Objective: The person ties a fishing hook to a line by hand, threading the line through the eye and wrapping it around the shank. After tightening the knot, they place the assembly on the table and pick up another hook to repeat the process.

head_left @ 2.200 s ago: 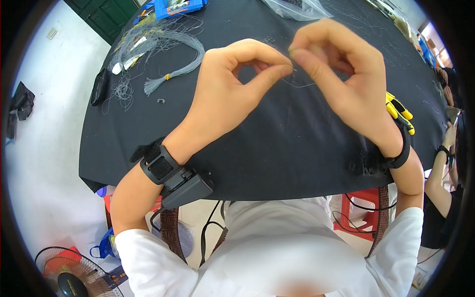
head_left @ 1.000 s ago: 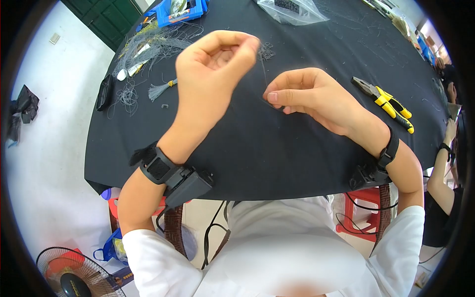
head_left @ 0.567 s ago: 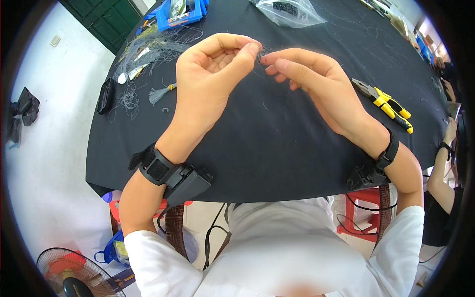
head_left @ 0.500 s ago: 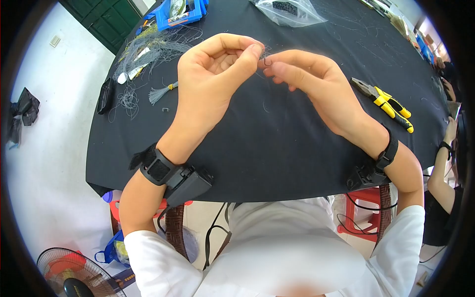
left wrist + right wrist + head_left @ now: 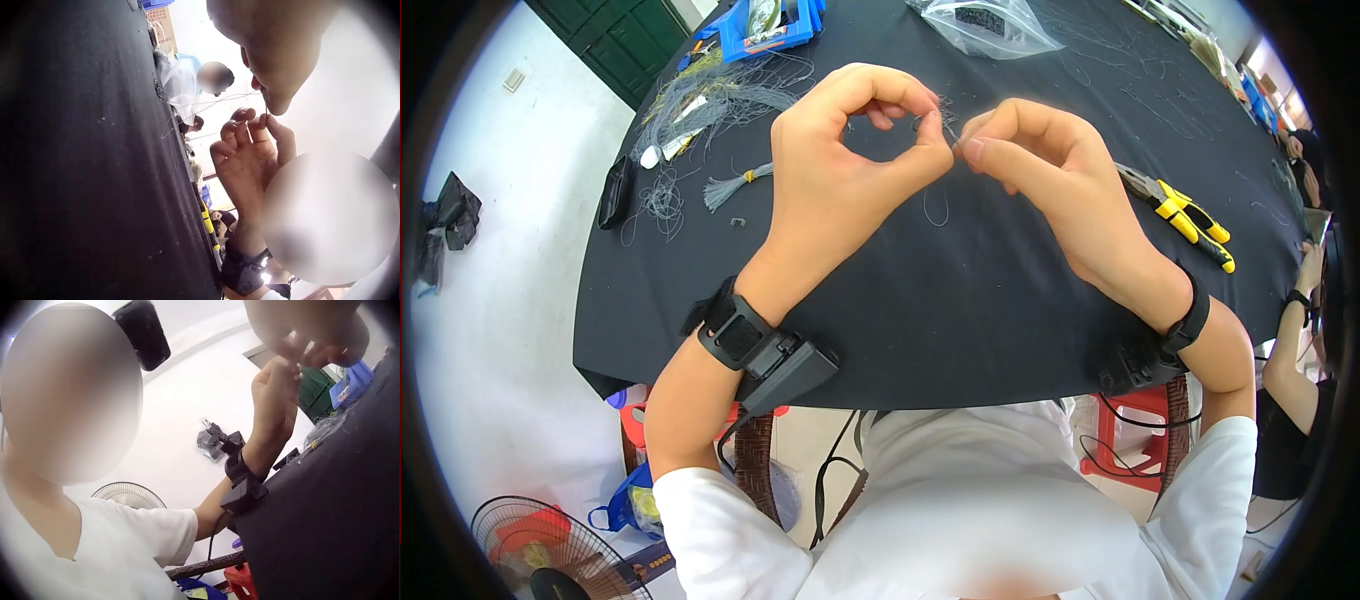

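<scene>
Over the far middle of the black table, my left hand [image 5: 835, 170] bends its thumb and index finger round, pinching a thin clear line [image 5: 938, 222] near the fingertips. A small dark piece shows between those fingers; its shape is hard to tell. Just right of them, my right hand [image 5: 1065, 190] pinches the same strand between thumb and index finger. A short stretch of line [image 5: 266, 105] runs between both hands in the left wrist view, and a loop of it hangs to the side. The two hands' fingertips are close together.
Yellow-black pliers [image 5: 1190, 220] lie at the right. A tied bundle of strands [image 5: 730, 188], tangled line [image 5: 720, 100] and a black case [image 5: 614, 190] are at the left. A blue tray [image 5: 772, 40] and a plastic bag [image 5: 990, 28] stand at the back.
My left hand has moved slightly right and its thumb and index finger now form a wider ring. My right hand has shifted a little right, and its fingertips have closed on the line.
</scene>
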Motion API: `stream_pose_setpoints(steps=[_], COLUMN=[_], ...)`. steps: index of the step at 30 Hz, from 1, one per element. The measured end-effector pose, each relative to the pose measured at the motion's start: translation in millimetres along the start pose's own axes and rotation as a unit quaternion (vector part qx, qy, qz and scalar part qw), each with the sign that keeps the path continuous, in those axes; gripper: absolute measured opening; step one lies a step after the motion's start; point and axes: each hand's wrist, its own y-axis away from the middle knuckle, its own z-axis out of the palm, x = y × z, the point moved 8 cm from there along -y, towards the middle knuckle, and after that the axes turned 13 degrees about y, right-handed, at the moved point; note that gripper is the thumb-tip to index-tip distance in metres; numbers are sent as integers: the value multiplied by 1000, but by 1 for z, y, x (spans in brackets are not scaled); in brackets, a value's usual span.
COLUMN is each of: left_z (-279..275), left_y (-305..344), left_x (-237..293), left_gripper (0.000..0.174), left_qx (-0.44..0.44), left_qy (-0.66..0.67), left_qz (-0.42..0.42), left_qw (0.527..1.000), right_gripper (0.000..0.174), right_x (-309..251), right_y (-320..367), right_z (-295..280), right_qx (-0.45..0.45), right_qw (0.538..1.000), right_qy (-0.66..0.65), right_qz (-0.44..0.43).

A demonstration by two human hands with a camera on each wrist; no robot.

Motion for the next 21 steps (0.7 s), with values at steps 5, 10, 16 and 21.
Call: stream_pose_setpoints(steps=[5, 10, 16, 21], left_z=[-1, 0, -6, -17], left_y=[-1, -1, -2, -4], left_x=[6, 9, 3, -2], left_gripper=[13, 12, 9, 8], left_qx=[13, 12, 35, 56], left_qy=[-26, -26, 8, 56], left_qz=[16, 23, -1, -27], left_qw=[999, 999, 999, 997], right_gripper=[16, 18, 13, 11], right_x=[-2, -5, -9, -11], right_y=[-1, 0, 3, 10], right_z=[-2, -6, -11, -18], right_qx=[-12, -23, -41, -44], right_qw=[1000, 998, 995, 993], right_qy=[2, 33, 65, 73], right_qz=[25, 48, 70, 76])
